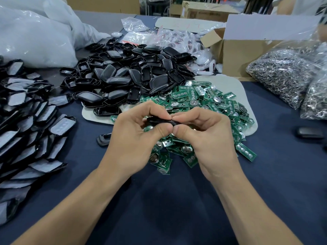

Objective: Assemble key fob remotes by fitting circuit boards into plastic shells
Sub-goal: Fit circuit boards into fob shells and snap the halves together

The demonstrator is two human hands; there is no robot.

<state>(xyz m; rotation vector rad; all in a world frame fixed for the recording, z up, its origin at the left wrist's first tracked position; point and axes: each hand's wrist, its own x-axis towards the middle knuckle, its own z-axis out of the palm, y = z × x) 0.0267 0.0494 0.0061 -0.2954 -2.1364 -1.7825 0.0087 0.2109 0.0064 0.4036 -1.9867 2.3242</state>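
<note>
Nearest, both forearms reach in over the dark blue worktop point(159, 200). The left hand point(134, 137) and right hand point(203, 137) meet in the middle with thumbs touching, and the curled fingers point(182, 131) of each pinch one end of a single black shell point(159, 122).

The shell's long axis runs left to right between the hands, roughly level, so neither hand is nearer. Any squeeze to seat a board (whether one is already inside is hidden by the fingers) would have to come across that axis, thumbs below against forefingers above.

Just left of the left hand a lone shell half point(103, 139) lies on the worktop. Beneath and behind the hands spreads the heap of green circuit boards point(203, 101), with the heap of black shells point(134, 71) beyond it to the left. A bag of metal rings point(283, 75) sits far right.
</note>
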